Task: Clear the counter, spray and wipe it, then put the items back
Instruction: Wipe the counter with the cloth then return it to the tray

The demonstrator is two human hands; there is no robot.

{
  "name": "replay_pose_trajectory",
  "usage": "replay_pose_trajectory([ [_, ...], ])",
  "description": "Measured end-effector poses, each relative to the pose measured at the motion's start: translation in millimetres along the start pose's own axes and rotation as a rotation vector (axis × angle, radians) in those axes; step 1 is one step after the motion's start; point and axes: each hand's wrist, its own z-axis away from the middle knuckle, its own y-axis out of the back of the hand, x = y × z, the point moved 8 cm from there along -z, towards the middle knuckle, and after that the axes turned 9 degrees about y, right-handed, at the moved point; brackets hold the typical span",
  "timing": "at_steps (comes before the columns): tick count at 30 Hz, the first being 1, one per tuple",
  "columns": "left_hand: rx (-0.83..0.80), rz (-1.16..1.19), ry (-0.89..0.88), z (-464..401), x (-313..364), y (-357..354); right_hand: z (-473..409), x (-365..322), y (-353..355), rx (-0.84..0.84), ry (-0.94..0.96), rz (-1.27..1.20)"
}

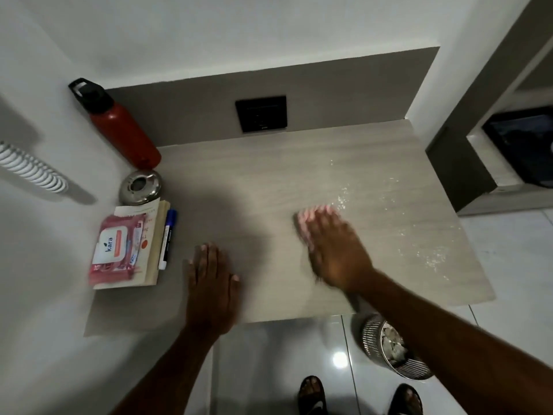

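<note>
Over by the tabletop (269, 181)'s right edge my right hand (335, 247) is pressed flat, fingers together, on the pink cloth (308, 220), chasing spray droplets (419, 235). Left hand (209, 283) lies open near the front edge, bracing I'd guess. Bottle (119, 127), tin (140, 187) and wipes pack (115, 247) crowd the left edge to leave room.
</note>
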Motion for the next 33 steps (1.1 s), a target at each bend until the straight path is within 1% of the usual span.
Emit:
replay_pose_trajectory([
  [2,0.014,-0.042,-0.006,-1.0,2.7,2.3,-30.7,29.8,7.8,0.005,-0.231,-0.024],
  [3,0.018,-0.067,-0.022,-0.5,6.8,3.9,-34.2,27.5,6.8,0.013,-0.274,-0.022],
  [4,0.028,-0.095,-0.04,0.2,12.1,5.3,-32.3,12.6,3.6,0.019,-0.236,0.002],
  [5,0.04,-0.117,-0.051,0.6,17.1,6.3,-23.1,-11.0,-2.6,0.001,-0.134,0.009],
  [7,0.035,-0.108,-0.056,0.3,36.0,6.7,25.0,-51.2,-12.4,-0.014,0.089,-0.031],
  [8,0.031,-0.086,-0.067,-0.6,50.7,5.0,53.3,-56.5,-12.1,-0.016,0.159,-0.055],
  [10,0.024,-0.041,-0.122,-2.4,88.0,-0.9,92.5,-31.2,1.5,-0.025,0.244,-0.056],
  [11,0.021,-0.01,-0.159,-2.3,109.1,-3.2,102.7,-5.4,12.5,-0.001,0.265,0.006],
  [12,0.025,0.029,-0.191,-2.9,128.7,-4.4,107.1,25.8,21.8,0.0,0.232,0.057],
  [13,0.037,0.068,-0.217,-5.1,145.8,-4.5,105.5,61.9,30.1,-0.007,0.131,0.068],
  [15,0.043,0.157,-0.243,-9.3,176.1,-4.2,89.7,126.3,43.0,-0.018,-0.148,0.016],
  [16,0.033,0.183,-0.251,-9.3,187.9,-5.9,81.5,139.5,45.1,-0.013,-0.261,-0.022],
  [17,0.026,0.183,-0.261,-8.3,190.9,-7.2,68.8,134.2,43.5,0.014,-0.314,-0.011],
  [18,0.032,0.166,-0.291,-4.6,204.0,-10.8,66.6,127.5,42.0,0.036,-0.327,0.033],
  [19,0.033,0.143,-0.309,-0.4,212.0,-15.0,68.1,109.2,37.7,0.057,-0.281,0.044],
  [21,0.023,0.111,-0.274,1.6,198.1,-18.2,82.1,53.0,20.0,0.073,-0.099,0.005],
  [22,0.025,0.111,-0.254,0.1,194.6,-18.7,102.8,40.5,13.9,0.036,-0.057,-0.028],
  [24,0.03,0.097,-0.262,-3.0,201.8,-16.9,146.8,65.1,18.4,-0.015,-0.108,-0.078],
  [26,0.011,0.074,-0.274,-2.6,209.9,-17.8,169.1,120.7,34.0,0.015,-0.232,-0.033],
  [28,-0.012,0.069,-0.276,-4.3,213.4,-18.9,162.7,171.9,48.7,0.029,-0.415,0.005],
  [30,-0.02,0.042,-0.277,-6.6,214.1,-18.6,127.8,191.1,56.3,0.065,-0.524,0.002],
  [31,-0.025,0.024,-0.269,-7.9,213.6,-19.3,106.3,184.6,55.5,0.064,-0.516,0.003],
  [32,-0.029,0.008,-0.256,-8.8,212.3,-20.3,88.9,168.1,51.1,0.06,-0.444,0.033],
  [33,-0.039,-0.004,-0.247,-8.4,211.1,-21.2,79.9,143.1,46.2,0.06,-0.318,0.064],
])
